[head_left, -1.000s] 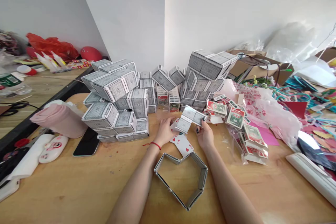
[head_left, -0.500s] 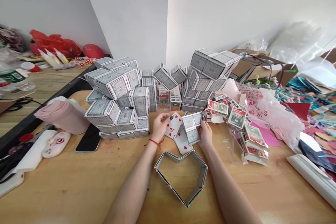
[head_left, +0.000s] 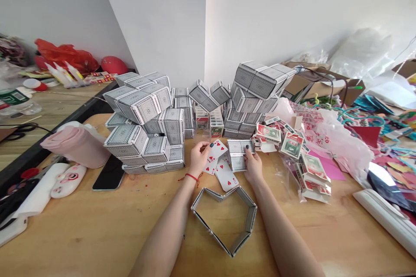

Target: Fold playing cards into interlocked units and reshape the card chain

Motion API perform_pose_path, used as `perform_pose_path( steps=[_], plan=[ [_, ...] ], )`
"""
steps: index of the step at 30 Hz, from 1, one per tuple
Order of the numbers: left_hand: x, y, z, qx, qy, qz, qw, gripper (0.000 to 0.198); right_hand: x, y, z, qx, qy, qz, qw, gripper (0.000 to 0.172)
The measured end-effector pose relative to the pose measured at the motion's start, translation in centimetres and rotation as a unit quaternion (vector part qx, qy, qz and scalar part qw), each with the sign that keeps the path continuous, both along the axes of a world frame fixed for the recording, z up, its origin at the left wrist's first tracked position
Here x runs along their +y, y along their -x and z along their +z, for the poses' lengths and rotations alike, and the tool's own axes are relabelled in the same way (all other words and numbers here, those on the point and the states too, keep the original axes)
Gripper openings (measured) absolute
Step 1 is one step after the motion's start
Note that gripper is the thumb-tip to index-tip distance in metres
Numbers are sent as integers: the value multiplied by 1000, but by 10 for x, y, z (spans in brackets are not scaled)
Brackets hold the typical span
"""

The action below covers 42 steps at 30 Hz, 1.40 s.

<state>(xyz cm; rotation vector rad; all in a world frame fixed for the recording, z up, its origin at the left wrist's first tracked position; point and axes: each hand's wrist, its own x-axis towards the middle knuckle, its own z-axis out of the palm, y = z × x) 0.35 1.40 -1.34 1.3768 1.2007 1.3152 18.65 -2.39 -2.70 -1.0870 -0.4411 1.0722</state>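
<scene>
Between thumb and fingers, my left hand (head_left: 199, 158) pinches a playing card (head_left: 217, 149) with red hearts. More heart cards (head_left: 226, 175) lie face up on the table just below it. My right hand (head_left: 254, 165) grips a piece of joined playing cards (head_left: 237, 154), its grey patterned backs facing up, with the thumb on top. Nearer to me, between my forearms, a heart-shaped frame (head_left: 252, 220) of folded cards stands on its edge on the table.
Stacked card blocks rise at the left (head_left: 139, 99) and right (head_left: 256, 80). Opened card boxes (head_left: 292, 143) and a plastic bag (head_left: 328, 132) lie to the right. A phone (head_left: 108, 173), a pink roll (head_left: 76, 145) and a white pouch (head_left: 68, 181) are at the left.
My left hand has lifted a heart card off the others, baring cards beneath. In my right hand the joined-card piece has turned flatter and shifted slightly right, thumb now on top.
</scene>
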Motion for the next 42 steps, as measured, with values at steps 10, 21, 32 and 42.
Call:
perform_pose_path(
  steps=[10,21,32,42],
  plan=[
    [-4,-1,2,11,-4,-17,1000,19,-2,1,6,1,-27,62,998,36],
    [-4,1,5,49,-33,-24,998,16,-1,-2,1,15,-8,64,998,34],
    [0,1,3,30,-27,7,999,17,0,-2,1,-1,-16,69,997,35],
    [-1,1,4,60,-36,7,998,16,1,-2,0,2,-20,73,997,37]
  ],
)
